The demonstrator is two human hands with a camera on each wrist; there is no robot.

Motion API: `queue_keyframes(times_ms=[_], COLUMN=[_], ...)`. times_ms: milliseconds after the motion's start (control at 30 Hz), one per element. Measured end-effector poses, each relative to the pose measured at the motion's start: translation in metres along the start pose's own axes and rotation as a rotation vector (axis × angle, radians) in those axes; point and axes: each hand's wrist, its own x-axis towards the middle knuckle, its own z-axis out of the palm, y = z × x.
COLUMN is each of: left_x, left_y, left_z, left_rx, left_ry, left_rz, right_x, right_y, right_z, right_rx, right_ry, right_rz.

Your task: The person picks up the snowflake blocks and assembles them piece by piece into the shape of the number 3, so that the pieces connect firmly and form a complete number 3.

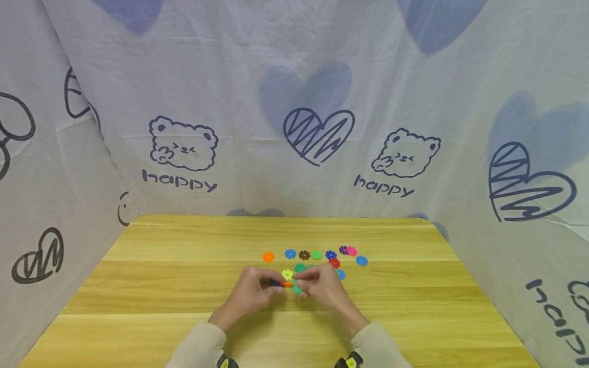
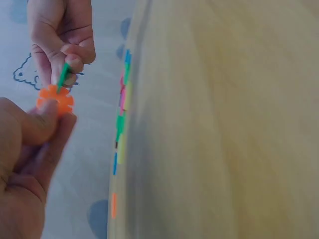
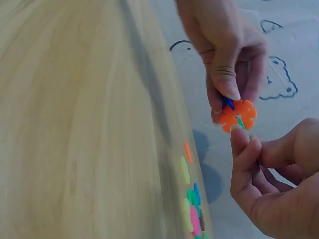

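My left hand (image 1: 253,292) pinches a notched orange plastic disc (image 3: 245,110) together with a dark blue disc (image 3: 230,103), which is slotted against the orange one and mostly covered by the fingers. In the left wrist view the thumb lies over the face of the orange disc. Facing it, my right hand (image 1: 325,290) pinches a green disc (image 2: 63,76) between thumb and fingers. The green disc stands edge-on, its edge right at a notch of the orange disc. Both hands are over the table, close together.
Several loose notched discs lie on the wooden table (image 1: 152,286) beyond the hands, among them an orange disc (image 1: 268,257), a brown disc (image 1: 304,255), a red disc (image 1: 334,263) and a pink disc (image 1: 352,251). A printed white cloth (image 1: 248,168) hangs around the table.
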Motion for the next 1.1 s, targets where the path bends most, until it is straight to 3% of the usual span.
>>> queue_keyframes(times_ms=[167, 367, 733, 1100], left_x=[0.003, 0.003, 0.002, 0.002], left_y=[0.003, 0.005, 0.006, 0.004], left_z=[-0.001, -0.005, -0.009, -0.008], left_rx=[-0.036, -0.07, -0.107, -0.132], left_ry=[0.024, -0.002, 0.035, -0.046], left_rz=[-0.055, -0.041, -0.073, -0.098], right_x=[0.001, 0.004, 0.005, 0.004], right_y=[-0.005, -0.004, -0.007, -0.004], right_z=[0.0, -0.004, -0.009, -0.011], right_rx=[-0.038, -0.041, -0.05, -0.118], right_ry=[-0.009, -0.059, -0.071, -0.084], right_rz=[-0.042, -0.037, -0.049, -0.1])
